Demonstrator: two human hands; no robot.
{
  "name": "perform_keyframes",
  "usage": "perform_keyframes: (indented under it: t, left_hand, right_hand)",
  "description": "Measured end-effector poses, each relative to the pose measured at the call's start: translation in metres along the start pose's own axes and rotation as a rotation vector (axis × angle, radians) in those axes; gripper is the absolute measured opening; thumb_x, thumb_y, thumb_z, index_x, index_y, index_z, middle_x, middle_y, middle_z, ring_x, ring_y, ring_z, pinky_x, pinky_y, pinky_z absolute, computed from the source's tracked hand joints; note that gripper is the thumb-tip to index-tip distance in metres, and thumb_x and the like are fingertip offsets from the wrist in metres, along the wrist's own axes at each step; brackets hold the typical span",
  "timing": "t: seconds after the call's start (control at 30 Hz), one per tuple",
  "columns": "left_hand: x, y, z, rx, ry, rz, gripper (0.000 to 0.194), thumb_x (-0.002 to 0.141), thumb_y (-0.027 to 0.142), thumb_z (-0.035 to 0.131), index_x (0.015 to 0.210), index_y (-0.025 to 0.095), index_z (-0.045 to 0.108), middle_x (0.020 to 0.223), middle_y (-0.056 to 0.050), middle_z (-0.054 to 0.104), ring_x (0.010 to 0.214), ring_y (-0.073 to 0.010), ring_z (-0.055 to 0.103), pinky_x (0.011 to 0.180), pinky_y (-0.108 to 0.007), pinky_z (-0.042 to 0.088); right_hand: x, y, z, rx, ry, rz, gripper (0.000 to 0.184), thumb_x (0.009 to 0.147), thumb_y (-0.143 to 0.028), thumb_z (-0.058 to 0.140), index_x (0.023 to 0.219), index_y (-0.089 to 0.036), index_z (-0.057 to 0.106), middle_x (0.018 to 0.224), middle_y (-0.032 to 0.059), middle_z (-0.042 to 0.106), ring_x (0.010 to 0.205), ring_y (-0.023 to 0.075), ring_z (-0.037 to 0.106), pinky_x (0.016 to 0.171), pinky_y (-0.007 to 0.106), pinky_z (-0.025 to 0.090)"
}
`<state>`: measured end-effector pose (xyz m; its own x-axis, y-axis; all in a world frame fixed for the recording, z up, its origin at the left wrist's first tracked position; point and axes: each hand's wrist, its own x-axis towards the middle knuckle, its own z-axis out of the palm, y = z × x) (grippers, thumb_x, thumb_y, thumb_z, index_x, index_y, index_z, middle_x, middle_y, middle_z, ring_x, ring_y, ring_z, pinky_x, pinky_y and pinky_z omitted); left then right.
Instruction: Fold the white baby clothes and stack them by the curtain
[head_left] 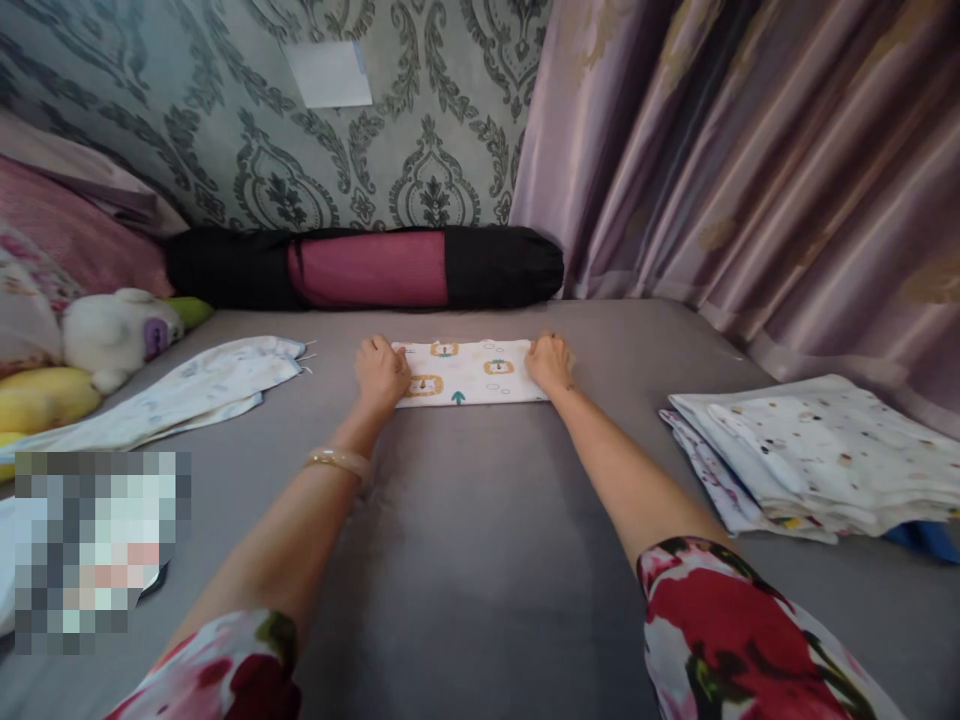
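Observation:
A white cloth (469, 375) printed with orange lion faces and a green arrow lies folded into a flat strip on the grey sheet. My left hand (382, 374) grips its left end, fingers closed and curled. At the opposite end my right hand (550, 364) is closed on the cloth too. Both arms stretch forward, and the strip spans straight between my hands. The fingertips are partly hidden at the cloth's far edge.
Folded patterned cloths (832, 450) are stacked at right. Another pale cloth (202, 385) lies at left beside plush toys (112, 335). A black and pink bolster-shaped bag (367, 268) lines the wall. Curtains (637, 150) hang at right. A blurred-out object (112, 550) is at lower left.

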<state>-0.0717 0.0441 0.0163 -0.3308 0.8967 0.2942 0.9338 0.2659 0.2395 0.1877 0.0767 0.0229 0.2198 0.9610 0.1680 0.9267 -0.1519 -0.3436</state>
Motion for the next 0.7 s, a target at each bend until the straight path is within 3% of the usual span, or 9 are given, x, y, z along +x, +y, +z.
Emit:
perform_keyframes:
  t: [0.1,0.17,0.23,0.3,0.43,0.7]
  left_hand:
    - [-0.015,0.022,-0.005,0.01,-0.014,0.187,0.045,0.095,0.035,0.032,0.127,0.009,0.05,0.133,-0.02,0.054,0.126,-0.0336,0.046,0.101,-0.046,0.039]
    - [-0.025,0.039,-0.002,-0.001,-0.05,0.284,0.046,0.096,0.034,0.029,0.132,0.013,0.049,0.141,-0.015,0.05,0.133,-0.0317,0.039,0.107,-0.047,0.034]
    - [-0.032,0.052,0.002,-0.005,-0.099,0.317,0.048,0.098,0.033,0.025,0.137,0.015,0.045,0.147,-0.012,0.045,0.139,-0.0304,0.032,0.111,-0.048,0.029]
    - [-0.036,0.059,0.008,0.0,-0.155,0.312,0.051,0.098,0.031,0.021,0.141,0.015,0.042,0.151,-0.01,0.041,0.142,-0.03,0.026,0.113,-0.05,0.025]
    - [-0.038,0.057,0.017,0.018,-0.194,0.301,0.054,0.098,0.033,0.017,0.146,0.017,0.037,0.155,-0.007,0.035,0.145,-0.0289,0.021,0.116,-0.053,0.019]
    - [-0.038,0.051,0.027,0.039,-0.199,0.3,0.056,0.097,0.037,0.019,0.148,0.022,0.035,0.157,-0.007,0.031,0.143,-0.0286,0.027,0.115,-0.053,0.02]
  right_hand:
    - [-0.018,-0.024,0.002,-0.012,0.072,-0.26,0.041,0.099,-0.026,0.029,0.123,-0.01,0.058,0.132,0.0196,0.055,0.124,0.0287,0.05,0.103,0.044,0.034]
    - [-0.031,-0.043,0.008,0.002,0.002,-0.469,0.043,0.099,-0.027,0.029,0.133,-0.014,0.052,0.144,0.0136,0.047,0.133,0.0255,0.04,0.111,0.044,0.026]
    - [-0.041,-0.057,0.015,-0.004,-0.075,-0.581,0.045,0.099,-0.027,0.029,0.14,-0.017,0.046,0.153,0.0085,0.037,0.141,0.0238,0.028,0.116,0.046,0.016]
    - [-0.047,-0.064,0.021,-0.018,-0.141,-0.604,0.048,0.099,-0.028,0.029,0.143,-0.018,0.042,0.155,0.0064,0.033,0.145,0.0234,0.021,0.117,0.048,0.01]
    - [-0.049,-0.062,0.027,-0.038,-0.214,-0.587,0.051,0.099,-0.03,0.027,0.148,-0.019,0.036,0.156,0.0064,0.032,0.145,0.0244,0.021,0.117,0.052,0.01]
    - [-0.05,-0.054,0.035,-0.064,-0.209,-0.592,0.051,0.1,-0.033,0.025,0.149,-0.023,0.035,0.157,0.0048,0.029,0.145,0.0238,0.021,0.117,0.051,0.012]
